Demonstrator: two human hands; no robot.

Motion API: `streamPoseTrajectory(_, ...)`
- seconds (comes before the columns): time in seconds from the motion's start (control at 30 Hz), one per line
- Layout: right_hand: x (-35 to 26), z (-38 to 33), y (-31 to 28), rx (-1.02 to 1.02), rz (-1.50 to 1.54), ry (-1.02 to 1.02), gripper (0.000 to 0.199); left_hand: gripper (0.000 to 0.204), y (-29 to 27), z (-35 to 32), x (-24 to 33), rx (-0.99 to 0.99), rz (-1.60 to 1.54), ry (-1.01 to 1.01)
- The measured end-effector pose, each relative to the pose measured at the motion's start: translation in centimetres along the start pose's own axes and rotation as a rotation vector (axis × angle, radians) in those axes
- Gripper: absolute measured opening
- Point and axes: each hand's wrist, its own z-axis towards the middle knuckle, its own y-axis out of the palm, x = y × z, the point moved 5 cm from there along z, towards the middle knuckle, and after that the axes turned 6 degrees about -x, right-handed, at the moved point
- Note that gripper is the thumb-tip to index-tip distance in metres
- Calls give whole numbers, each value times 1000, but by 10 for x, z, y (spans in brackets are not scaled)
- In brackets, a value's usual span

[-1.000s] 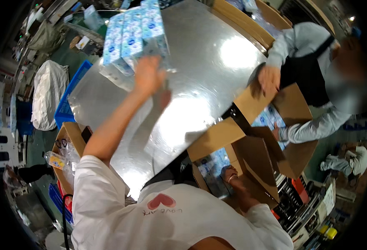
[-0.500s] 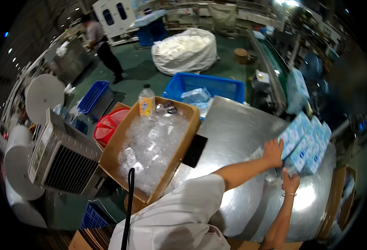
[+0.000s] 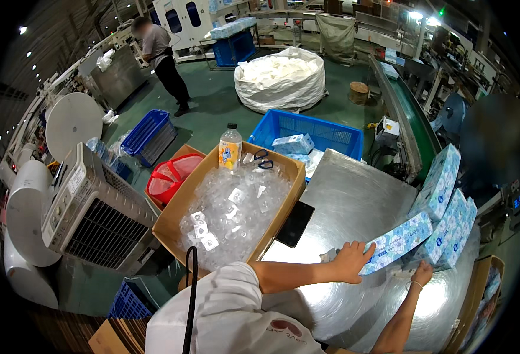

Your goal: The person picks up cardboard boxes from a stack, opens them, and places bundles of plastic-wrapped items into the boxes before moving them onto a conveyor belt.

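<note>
— What are the fingers doing?

— The left hand (image 3: pixel 350 260) is lying open, fingers spread, pressing on the near end of a blue patterned tissue pack (image 3: pixel 397 242) on the steel table (image 3: pixel 354 200). The right hand (image 3: pixel 422 274) is reaching under the leaning stack of tissue packs (image 3: pixel 448 218); its grip I cannot tell.

— And around them?

— A black phone (image 3: pixel 294 223) is sitting beside a cardboard box of clear plastic bags (image 3: pixel 233 212), a bottle (image 3: pixel 230 147) standing at its far rim.
</note>
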Motion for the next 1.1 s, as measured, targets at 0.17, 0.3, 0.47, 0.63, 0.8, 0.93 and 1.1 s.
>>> streamPoseTrajectory(0.17,-8,-111,-41,-273,-74,-190,26,93,-9,-33,-22,-173,-29,42)
streamPoseTrajectory(0.3,-74,-255,-172,-141,-413,-385,43,105,-24,-96,-34,-431,216,68)
streamPoseTrajectory(0.47,-115,-223,-182,-497,-470,-227,89,105,8,-22,-3,-345,162,-28)
streamPoseTrajectory(0.63,-99,-160,-107,-461,-488,366,113,88,24,47,15,-290,-102,66)
streamPoseTrajectory(0.8,-14,-147,-174,-499,37,580,77,55,-1,29,41,-476,-1072,4)
streamPoseTrajectory(0.93,12,-242,-241,-178,660,427,53,68,-29,-3,32,-473,-1701,399)
streamPoseTrajectory(1.1,-28,-392,-398,297,240,351,73,67,57,-53,153,-782,-1641,709)
